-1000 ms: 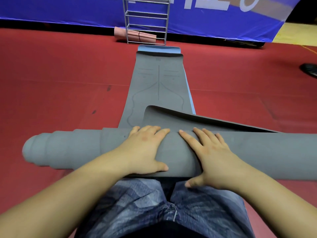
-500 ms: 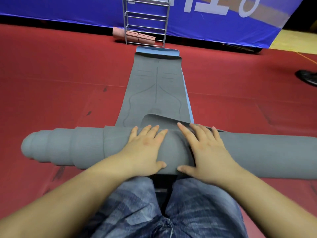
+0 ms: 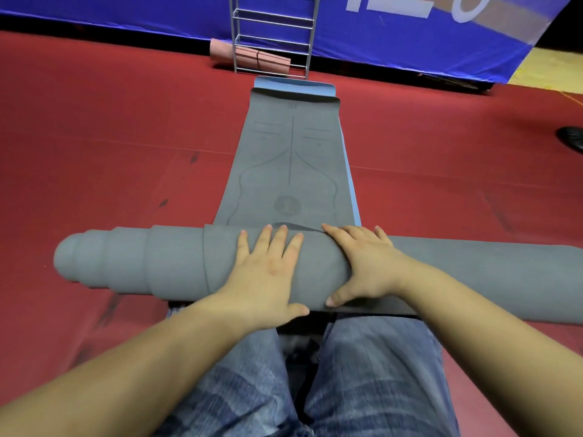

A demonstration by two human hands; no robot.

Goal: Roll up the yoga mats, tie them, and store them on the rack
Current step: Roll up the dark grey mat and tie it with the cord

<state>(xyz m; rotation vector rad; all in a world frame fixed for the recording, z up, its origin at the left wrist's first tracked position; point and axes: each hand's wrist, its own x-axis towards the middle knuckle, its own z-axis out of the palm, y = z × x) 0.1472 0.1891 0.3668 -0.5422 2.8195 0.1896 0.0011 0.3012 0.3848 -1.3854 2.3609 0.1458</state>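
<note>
Pressing both palms on the rolled grey yoga mat (image 3: 176, 260) on the red floor (image 3: 110, 146).

Left hand (image 3: 268, 272) and right hand (image 3: 366, 263) lie flat, fingers straight, grasping nothing. Its roll runs left to right; the unrolled length stretches ahead toward the rack (image 3: 273, 36), over a blue mat (image 3: 353, 197).

The rolled part of the mat (image 3: 176, 258) lay crosswise on the floor (image 3: 94, 152), just before the person's knees. The left hand (image 3: 268, 272) and right hand (image 3: 362, 266) rested side by side on the roll. Beyond it the unrolled mat stretched toward the rack (image 3: 273, 33), where another rolled mat (image 3: 249, 56) lay on the lowest shelf.
</note>
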